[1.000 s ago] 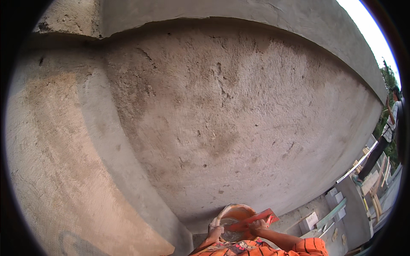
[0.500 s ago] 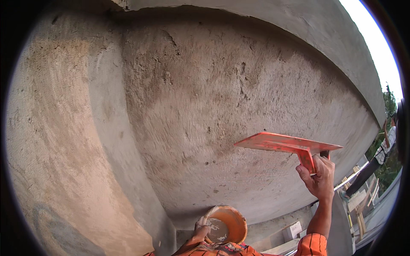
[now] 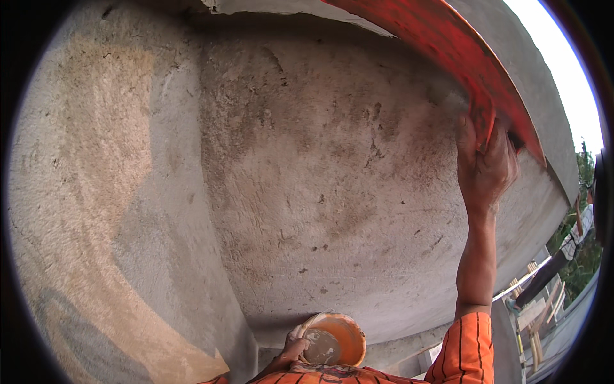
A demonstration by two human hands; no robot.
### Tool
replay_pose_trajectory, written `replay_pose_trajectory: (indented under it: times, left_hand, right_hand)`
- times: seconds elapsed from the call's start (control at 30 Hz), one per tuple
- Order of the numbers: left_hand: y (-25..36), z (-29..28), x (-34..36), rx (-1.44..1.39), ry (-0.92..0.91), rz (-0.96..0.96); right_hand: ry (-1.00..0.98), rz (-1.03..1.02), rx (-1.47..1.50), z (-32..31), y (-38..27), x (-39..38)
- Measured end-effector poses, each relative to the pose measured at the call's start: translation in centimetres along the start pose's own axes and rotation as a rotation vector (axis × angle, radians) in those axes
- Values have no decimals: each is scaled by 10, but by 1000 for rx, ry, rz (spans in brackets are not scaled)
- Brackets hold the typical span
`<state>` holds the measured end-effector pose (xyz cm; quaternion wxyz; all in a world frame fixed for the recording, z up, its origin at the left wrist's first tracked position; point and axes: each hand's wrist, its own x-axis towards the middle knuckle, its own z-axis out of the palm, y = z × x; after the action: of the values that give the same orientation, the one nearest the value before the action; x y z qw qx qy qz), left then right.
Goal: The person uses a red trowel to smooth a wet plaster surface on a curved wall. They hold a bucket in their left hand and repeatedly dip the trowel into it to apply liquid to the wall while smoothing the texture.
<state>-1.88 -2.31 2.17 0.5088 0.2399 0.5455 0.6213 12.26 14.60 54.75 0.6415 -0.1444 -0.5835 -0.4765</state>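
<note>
Stretched high at the right, my right hand (image 3: 488, 165) is closed around the handle of a red plastering float (image 3: 441, 41). The float's long flat blade runs along the grey overhanging edge at the top of the wall; whether it touches the surface I cannot tell. Low in the middle, my left hand (image 3: 292, 349) grips the rim of an orange bucket (image 3: 350, 341). Grey, wet-looking mix (image 3: 320, 346) lies inside it. Behind both hands stands a rough plastered wall (image 3: 307, 192), with dark damp patches and small pits.
A smoother grey band and a sunlit tan wall (image 3: 83, 192) meet this wall in a corner at the left. At the right edge a person (image 3: 568, 246) stands near wooden boards (image 3: 532, 320) and trees. A grey overhang (image 3: 511, 57) curves above.
My right hand has risen with the float, from mid-wall to the upper edge, and the blade now looks larger and tilted. The left hand stays on the bucket.
</note>
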Motion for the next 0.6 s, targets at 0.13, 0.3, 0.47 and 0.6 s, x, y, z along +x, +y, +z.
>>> replay_pose_trajectory:
  times: [0.13, 0.3, 0.47, 0.6]
  left_hand:
    - [1, -2, -1, 6, -3, -11]
    - [4, -2, 0, 9, 4, -17]
    - [5, -3, 0, 14, -4, -21]
    - [3, -4, -1, 10, -10, -26]
  right_hand:
    - [-109, 81, -35, -2, -7, 2]
    - [-16, 27, -48, 8, -10, 3]
    - [-22, 13, -45, 8, -10, 4]
    - [-76, 18, -113, 8, -10, -1]
